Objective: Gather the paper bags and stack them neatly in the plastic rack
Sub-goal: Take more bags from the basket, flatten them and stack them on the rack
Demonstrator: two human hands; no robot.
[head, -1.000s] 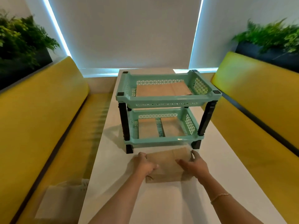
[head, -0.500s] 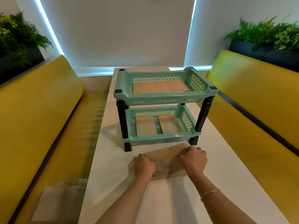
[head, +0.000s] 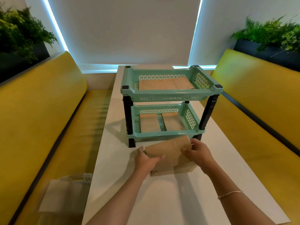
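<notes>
A brown paper bag is lifted at its far edge and curls over just in front of the mint-green two-tier plastic rack. My left hand grips its left end and my right hand grips its right end. Beneath it more brown paper lies flat on the white table. The rack's top tier holds flat brown bags. Two flat brown bags lie side by side in the bottom tier.
Yellow bench seats run along both sides of the table. A white bag lies on the left bench. Planters with green plants sit behind the backrests. The rack stands toward the table's far end.
The bag lay flat under my hands a second ago. Both hands have since closed on its ends and raised its far edge off the table.
</notes>
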